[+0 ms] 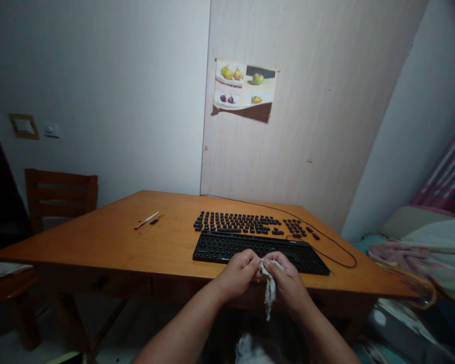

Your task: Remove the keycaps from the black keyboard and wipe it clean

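Note:
Just in front of the desk's near edge, both my hands meet at a crumpled white cloth (269, 294), whose thin ragged end hangs down between them. My left hand (238, 273) is closed, thumb and fingers pinched at the cloth's left side. A small yellowish bit shows by those fingertips, too small to name. My right hand (284, 278) is closed around the cloth's upper part. Right behind my hands lies a black keyboard (216, 246) with its keycaps off. Loose black keycaps (242, 222) are laid out behind it in keyboard order, the long space bar (228, 230) among them.
On the wooden desk (109, 237), a white-and-red pen-like tool (147, 220) and a small black piece with thin wire (154, 222) lie at left. A black cable (326, 230) curves along the right. A wooden chair (60, 194) stands at left, heaped bedding (405, 253) at right.

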The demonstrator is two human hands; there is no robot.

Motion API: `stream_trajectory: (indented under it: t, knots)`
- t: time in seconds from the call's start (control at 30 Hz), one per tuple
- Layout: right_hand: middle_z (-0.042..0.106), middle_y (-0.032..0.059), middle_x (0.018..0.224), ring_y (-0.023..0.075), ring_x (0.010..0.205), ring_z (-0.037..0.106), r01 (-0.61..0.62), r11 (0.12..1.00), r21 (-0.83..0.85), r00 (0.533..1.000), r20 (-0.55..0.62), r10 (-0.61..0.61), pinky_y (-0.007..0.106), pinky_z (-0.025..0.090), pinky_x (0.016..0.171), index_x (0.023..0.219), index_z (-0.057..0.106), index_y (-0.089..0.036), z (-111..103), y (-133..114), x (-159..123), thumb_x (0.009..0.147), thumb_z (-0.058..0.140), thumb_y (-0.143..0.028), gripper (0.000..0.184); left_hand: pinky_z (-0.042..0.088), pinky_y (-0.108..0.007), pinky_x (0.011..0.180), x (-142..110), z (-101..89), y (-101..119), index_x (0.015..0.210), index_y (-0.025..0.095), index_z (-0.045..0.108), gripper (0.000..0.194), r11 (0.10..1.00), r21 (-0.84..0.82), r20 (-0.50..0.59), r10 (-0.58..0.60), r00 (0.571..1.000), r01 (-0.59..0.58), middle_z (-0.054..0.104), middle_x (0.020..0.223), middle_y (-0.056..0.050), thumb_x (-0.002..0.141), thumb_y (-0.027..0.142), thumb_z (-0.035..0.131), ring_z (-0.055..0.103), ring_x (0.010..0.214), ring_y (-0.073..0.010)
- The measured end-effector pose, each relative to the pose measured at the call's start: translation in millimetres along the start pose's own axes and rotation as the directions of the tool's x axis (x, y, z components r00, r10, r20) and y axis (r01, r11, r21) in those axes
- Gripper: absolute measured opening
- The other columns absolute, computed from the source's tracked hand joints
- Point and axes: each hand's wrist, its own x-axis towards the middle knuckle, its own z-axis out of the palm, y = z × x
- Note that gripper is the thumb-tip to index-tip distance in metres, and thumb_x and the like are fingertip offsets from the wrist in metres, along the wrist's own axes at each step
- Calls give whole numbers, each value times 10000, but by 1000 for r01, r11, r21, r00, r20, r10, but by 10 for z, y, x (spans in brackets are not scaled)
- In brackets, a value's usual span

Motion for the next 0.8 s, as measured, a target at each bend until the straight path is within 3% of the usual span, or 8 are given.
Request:
stream_trajectory:
  t: [0.17, 0.37, 0.53, 0.8]
  knots:
    - [674, 21, 771, 158, 636, 589, -48, 998, 40, 999, -10, 48, 258, 435, 594, 976, 597, -185, 5, 7, 10, 786, 677, -523, 396, 384, -232, 635, -15, -7, -12, 824, 161, 534, 343, 993, -108, 13, -40, 999, 42, 573, 723, 7, 909, 490, 494, 489, 641, -110]
    - [659, 14, 815, 167, 723, 580, 38, 988, -152, 999, 41, -32, 270, 446, 660, 1001, 615, -176, -26, 37, 76, 733, 742, -445, 400, 349, -216, 583, 5, -26, -44, 815, 160, 520, 362, 984, -174, 2, -49, 999, 49, 514, 662, 34, 883, 515, 538, 444, 594, -95]
    - [626, -8, 756, 150, 692, 549, 52, 960, -274, 994, 111, -22, 257, 441, 643, 941, 630, -178, -6, -52, 105, 735, 701, -337, 270, 341, -214, 569, 16, -25, -58, 800, 161, 515, 382, 976, -211, -14, -52, 999, 48, 497, 642, 42, 883, 533, 533, 421, 571, -88]
    - [597, -18, 746, 130, 676, 532, 83, 965, -247, 986, 160, -44, 232, 420, 620, 912, 609, -172, -35, -71, 70, 772, 587, -258, 166, 345, -213, 561, -7, -5, 26, 748, 164, 513, 412, 973, -218, -42, -81, 996, 70, 519, 623, 34, 863, 557, 556, 439, 561, -93]
